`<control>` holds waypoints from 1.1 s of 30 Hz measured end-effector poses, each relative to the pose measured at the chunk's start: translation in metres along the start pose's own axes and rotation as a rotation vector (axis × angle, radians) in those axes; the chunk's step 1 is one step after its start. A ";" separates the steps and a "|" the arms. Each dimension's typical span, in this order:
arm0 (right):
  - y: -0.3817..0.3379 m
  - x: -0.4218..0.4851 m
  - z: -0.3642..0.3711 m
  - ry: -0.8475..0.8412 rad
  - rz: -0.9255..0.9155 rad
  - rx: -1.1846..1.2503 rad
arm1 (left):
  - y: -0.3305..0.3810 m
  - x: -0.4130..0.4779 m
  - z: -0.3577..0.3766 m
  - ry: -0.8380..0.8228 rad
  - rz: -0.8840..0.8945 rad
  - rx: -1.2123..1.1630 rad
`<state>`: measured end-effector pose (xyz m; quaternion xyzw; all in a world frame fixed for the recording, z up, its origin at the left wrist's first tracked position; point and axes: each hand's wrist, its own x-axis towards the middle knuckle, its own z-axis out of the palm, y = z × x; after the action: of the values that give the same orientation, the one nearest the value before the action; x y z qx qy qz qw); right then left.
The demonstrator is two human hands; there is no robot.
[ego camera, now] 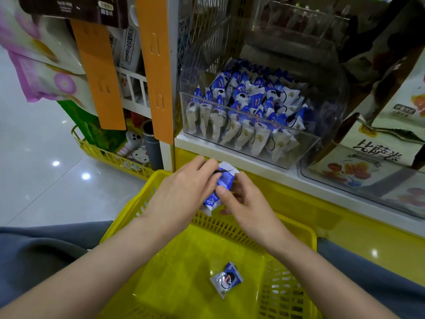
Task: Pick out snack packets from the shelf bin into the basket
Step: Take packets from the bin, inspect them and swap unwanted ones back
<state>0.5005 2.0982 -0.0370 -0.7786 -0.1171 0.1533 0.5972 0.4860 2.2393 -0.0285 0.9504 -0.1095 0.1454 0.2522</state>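
A clear plastic shelf bin (pixel 197 116) holds several blue-and-white snack packets (pixel 250 104). Below it a yellow basket (pixel 142 199) rests on my lap, with one blue-and-white packet (pixel 226 279) lying on its floor. Above the basket's far rim, both hands hold blue-and-white snack packets (pixel 224 183) between them. My left hand (pixel 186 192) grips them from the left, fingers curled over the top. My right hand (pixel 246 199) pinches them from the right, thumb on the front.
A white shelf edge (pixel 264 166) runs just beyond the hands, above a yellow base panel (pixel 345 217). Boxed snacks (pixel 377 155) fill the bin to the right. Orange hanging strips (pixel 156 65) and a second yellow basket (pixel 110 155) with goods stand left. Glossy floor lies at far left.
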 end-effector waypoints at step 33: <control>0.014 -0.002 -0.004 0.126 -0.050 -0.211 | 0.001 0.002 0.020 -0.174 -0.590 -1.216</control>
<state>0.5002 2.0902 -0.0499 -0.8419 -0.1142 0.0760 0.5219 0.4919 2.2282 -0.0441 0.6381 0.0721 -0.0938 0.7608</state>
